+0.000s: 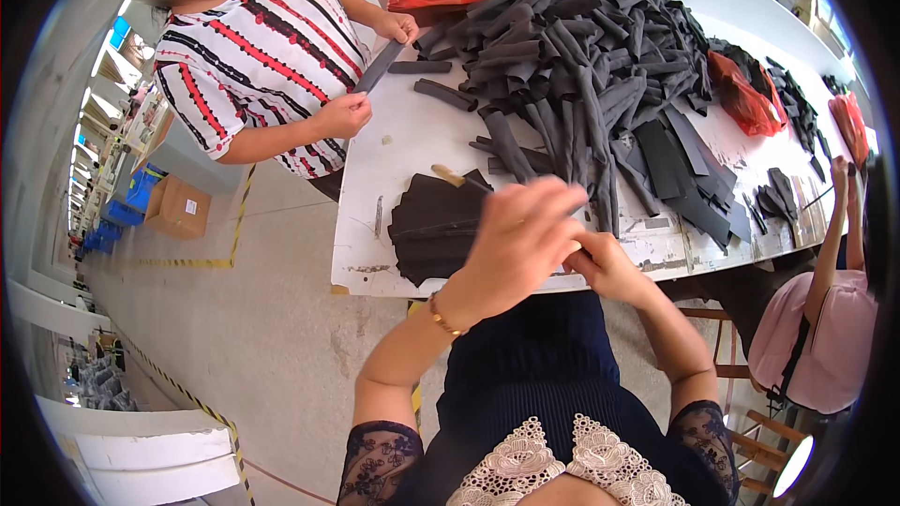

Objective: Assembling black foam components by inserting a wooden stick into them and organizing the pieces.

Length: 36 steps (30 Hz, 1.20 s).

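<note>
- Head camera view, looking down: the wearer's left hand [525, 225] and right hand [607, 269] meet over the near edge of a white worktable [356, 258].
- Left hand: blurred, fingers partly curled, raised over the right side of a fanned stack of flat black pieces [427, 236]; I cannot tell whether it grips anything.
- Right hand: just beside the left, thumb and fingers drawn close as in a pinch; whatever may be between them is hidden.
- Nearest materials: a large heap of dark grey rolled strips [581, 47] lies beyond the hands, with some rolls reaching close to them. A tool with a wooden handle [448, 175] rests at the far side of the black stack.
- Step in hand, as a judgement: the two hands seem to be handling one small piece together, fingertip to fingertip.
- The next move would seem to call for a steady right pinch and a light, exact left hand, kept clear of the stack's loose edges.
- Across the table's left end, a co-worker in a striped top [258, 52] holds a dark grey strip [382, 66] by both ends.
</note>
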Tool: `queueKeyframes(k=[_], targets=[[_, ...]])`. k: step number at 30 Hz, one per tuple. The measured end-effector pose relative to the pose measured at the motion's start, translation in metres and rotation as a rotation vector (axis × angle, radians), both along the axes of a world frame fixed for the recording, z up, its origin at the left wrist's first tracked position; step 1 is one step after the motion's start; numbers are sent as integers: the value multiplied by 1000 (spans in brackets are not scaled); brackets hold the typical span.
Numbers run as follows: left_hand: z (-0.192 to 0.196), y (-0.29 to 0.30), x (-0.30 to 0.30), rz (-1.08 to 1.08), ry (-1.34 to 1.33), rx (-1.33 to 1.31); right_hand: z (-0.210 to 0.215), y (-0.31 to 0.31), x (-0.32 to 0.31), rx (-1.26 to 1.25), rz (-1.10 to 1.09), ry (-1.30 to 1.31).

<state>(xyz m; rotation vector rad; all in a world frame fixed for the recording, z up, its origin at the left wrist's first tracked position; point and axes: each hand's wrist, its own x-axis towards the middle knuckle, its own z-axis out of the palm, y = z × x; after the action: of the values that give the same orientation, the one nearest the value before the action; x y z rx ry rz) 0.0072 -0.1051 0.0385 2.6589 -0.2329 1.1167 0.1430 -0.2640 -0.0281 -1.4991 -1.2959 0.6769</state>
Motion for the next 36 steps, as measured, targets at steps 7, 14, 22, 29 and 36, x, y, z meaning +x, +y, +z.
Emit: queueKeyframes(k=[7,14,22,29,36], targets=[[-84,-4,-12,-652,-109,-2110,-11,3,-31,-284,73,446],[-88,-31,6,-288,-303,-2082,-43,8,-91,31,-408,-85],[-72,0,0,-20,-379,-2157,-62,-7,-111,-120,-356,-175],[-60,25,0,-75,-246,-2005,-37,-71,-80,-430,36,286],[-46,28,14,-81,-391,-2033,-16,-144,-75,-492,-35,156]])
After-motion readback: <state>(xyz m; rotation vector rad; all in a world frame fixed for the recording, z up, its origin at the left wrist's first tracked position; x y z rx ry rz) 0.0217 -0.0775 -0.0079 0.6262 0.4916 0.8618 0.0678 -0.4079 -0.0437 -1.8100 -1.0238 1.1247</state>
